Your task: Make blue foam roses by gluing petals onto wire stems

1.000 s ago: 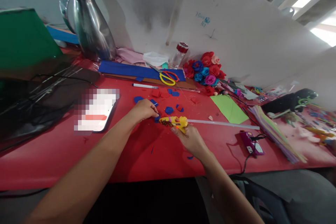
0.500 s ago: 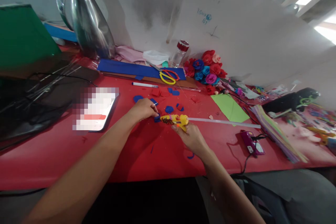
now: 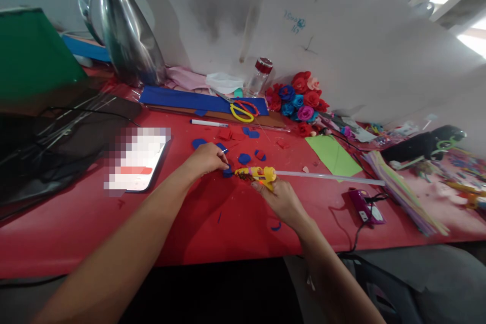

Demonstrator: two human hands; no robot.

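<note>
Glue gun (image 3: pixel 267 174) sits in the right hand (image 3: pixel 283 201), fingers curled round its handle, nozzle (image 3: pixel 237 171) pointing at the left hand (image 3: pixel 208 159)! There, thumb and finger pinch a blue cutout (image 3: pixel 228 173) at their tips; nozzle contact, I can't tell. Best form: cutout steady, wrist quiet, left fingertips clear.

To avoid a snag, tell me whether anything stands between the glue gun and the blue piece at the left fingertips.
Nothing visible does. The glue gun, in the right hand, points toward that blue piece by the left hand; another blue scrap lies farther back, off that line.
</note>
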